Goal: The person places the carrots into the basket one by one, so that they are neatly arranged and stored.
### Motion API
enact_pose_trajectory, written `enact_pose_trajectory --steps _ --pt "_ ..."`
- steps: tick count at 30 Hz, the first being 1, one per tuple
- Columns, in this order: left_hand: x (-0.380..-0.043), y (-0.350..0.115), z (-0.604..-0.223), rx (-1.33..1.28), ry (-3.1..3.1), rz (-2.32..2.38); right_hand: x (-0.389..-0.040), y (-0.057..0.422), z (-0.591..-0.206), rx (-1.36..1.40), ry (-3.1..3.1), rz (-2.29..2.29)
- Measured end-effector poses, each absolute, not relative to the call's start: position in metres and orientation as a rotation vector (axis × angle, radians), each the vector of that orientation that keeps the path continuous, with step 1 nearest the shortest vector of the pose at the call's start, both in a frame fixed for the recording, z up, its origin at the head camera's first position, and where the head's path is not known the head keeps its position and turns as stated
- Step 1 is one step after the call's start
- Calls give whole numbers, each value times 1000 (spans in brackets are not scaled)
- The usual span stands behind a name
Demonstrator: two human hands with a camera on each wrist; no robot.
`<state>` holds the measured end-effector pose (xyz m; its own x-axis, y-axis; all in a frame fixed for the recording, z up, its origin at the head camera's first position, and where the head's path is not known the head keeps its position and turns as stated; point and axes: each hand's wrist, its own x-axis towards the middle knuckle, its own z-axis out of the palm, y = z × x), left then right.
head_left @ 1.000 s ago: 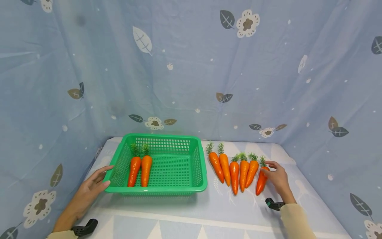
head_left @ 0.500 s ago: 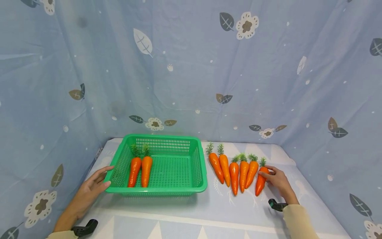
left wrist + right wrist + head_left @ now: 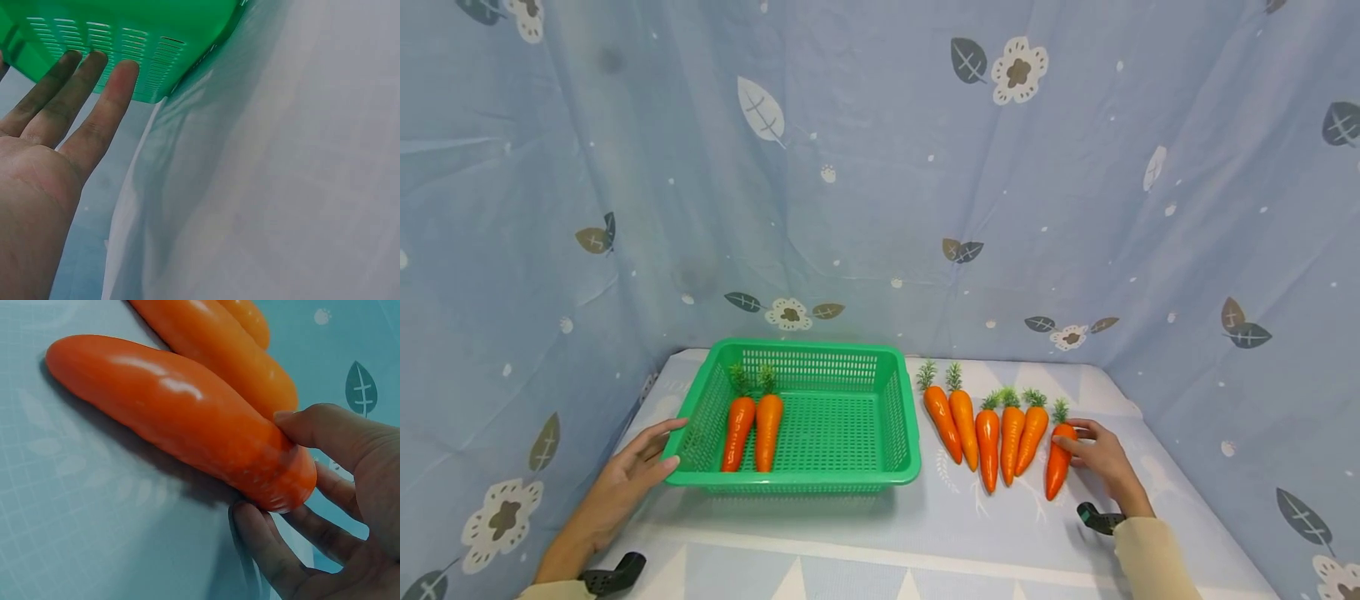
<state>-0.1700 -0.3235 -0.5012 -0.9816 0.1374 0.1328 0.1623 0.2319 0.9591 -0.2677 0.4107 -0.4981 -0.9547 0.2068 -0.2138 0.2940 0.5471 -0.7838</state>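
1. The person's right hand (image 3: 1101, 458) grips a glossy, tapered, orange-red carrot (image 3: 1057, 471) near its thick end, thumb (image 3: 328, 425) against one side and fingers at the other; whether the carrot clears the table (image 3: 805, 527) cannot be told.
2. Its feathery green tuft (image 3: 1060, 410) points away from the person, its tip toward them.
3. The left hand (image 3: 625, 475) grasps nothing; its extended fingers (image 3: 102, 119) touch the slotted side of a green, rectangular plastic basket (image 3: 797, 477).
4. Inside, toward the left hand, two orange carrots (image 3: 768, 429) with green tops lie side by side.
5. Between the basket and the right hand, five loose carrots (image 3: 988, 442), orange with green tops, lie in an uneven row.
6. Beyond both hands hangs a blue cloth (image 3: 865, 208) printed with leaves and flowers.
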Motion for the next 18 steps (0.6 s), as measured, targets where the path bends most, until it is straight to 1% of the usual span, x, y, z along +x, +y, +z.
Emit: enact_pose_trajectory --steps 8,18 --pt "-170 -326 -500 -317 -2469 -1940 -268 411 -501 364 2698 -1300" --pt "-173 -325 -502 -333 -2447 -1961 -267 407 -505 418 2781 -1323"
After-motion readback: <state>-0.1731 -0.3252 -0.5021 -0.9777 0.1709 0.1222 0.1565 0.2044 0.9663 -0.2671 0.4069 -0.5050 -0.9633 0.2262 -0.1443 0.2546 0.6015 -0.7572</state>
